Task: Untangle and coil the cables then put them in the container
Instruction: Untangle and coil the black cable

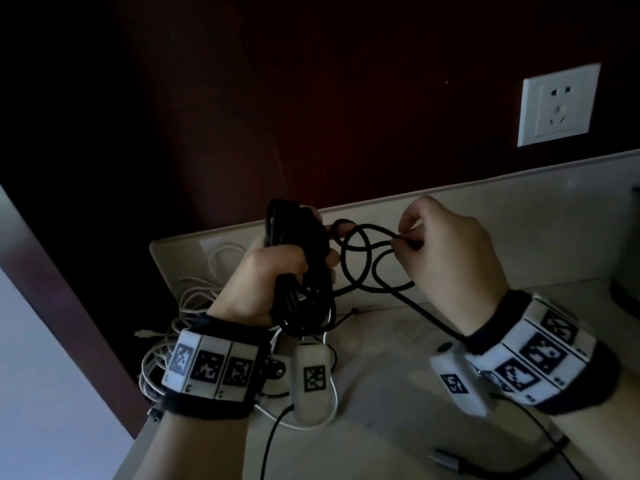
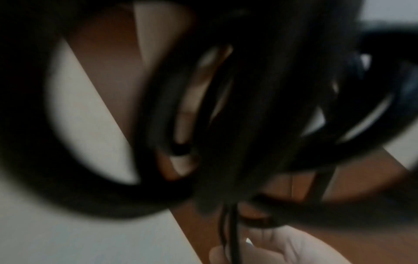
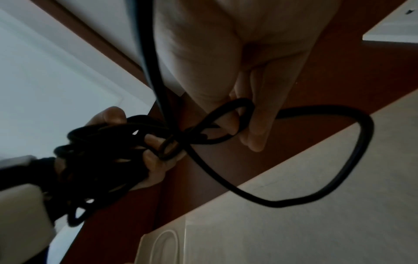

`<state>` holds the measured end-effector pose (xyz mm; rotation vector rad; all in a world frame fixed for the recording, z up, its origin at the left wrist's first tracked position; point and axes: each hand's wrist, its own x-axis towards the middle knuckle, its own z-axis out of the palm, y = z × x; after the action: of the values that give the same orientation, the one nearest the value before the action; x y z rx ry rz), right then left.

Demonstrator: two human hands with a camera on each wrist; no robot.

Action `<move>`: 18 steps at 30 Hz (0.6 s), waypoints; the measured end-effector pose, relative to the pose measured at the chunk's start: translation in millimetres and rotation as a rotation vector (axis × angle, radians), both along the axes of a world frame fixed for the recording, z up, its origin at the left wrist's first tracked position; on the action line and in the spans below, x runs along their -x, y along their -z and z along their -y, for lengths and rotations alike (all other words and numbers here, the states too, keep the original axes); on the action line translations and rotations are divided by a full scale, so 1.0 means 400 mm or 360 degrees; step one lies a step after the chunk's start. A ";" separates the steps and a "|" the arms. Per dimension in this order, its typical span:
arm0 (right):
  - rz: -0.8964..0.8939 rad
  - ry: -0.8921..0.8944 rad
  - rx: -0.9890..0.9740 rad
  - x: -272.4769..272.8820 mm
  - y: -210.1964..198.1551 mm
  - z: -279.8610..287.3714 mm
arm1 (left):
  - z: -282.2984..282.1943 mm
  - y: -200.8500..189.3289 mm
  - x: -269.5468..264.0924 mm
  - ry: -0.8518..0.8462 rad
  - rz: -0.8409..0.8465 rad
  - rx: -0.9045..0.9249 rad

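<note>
Centrally, the left hand (image 1: 266,278) has its grip clamped round a bundle of black cable (image 1: 298,258), while the right hand (image 1: 450,258) pinches 1 loose loop (image 1: 367,251) of it. At lower left, white cables (image 1: 194,306) sprawl across the worktop (image 1: 381,427) beside a clear container (image 1: 162,251).

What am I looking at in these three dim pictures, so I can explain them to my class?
No machine: a person with marker bands and a camera on each wrist, plus a head camera. The head view shows both hands above a pale counter. The left hand grips a bundle of black cable; the right hand pinches a loop of it. White cables lie by a clear container. The left wrist view is a blur of cable; the right wrist view looks along the fingers.
</note>
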<state>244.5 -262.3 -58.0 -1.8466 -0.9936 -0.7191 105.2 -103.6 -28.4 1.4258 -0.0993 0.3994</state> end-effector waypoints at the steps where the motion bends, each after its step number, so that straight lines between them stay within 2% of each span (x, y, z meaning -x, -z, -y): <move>1: 0.0042 0.0023 -0.0006 -0.003 0.000 0.002 | 0.000 0.002 -0.002 0.0032 -0.0045 -0.0023; 4: 0.0083 0.0045 0.0015 -0.002 0.002 0.002 | 0.006 0.009 -0.008 0.0132 -0.0149 -0.0109; 8: 0.0066 -0.0034 0.0045 -0.004 0.008 -0.004 | 0.013 0.011 -0.017 0.0067 -0.0207 -0.0040; 14: -0.0295 0.0154 0.0438 -0.036 -0.005 0.010 | 0.000 0.003 -0.010 -0.0110 -0.0133 -0.0049; 18: -0.0381 -0.0024 0.0353 -0.059 -0.007 0.010 | 0.005 0.001 -0.019 -0.0217 -0.0155 -0.0151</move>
<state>267.9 -266.2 -55.2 -2.0579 -0.9581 -0.3782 112.8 -105.5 -28.6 1.5481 0.0592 0.4412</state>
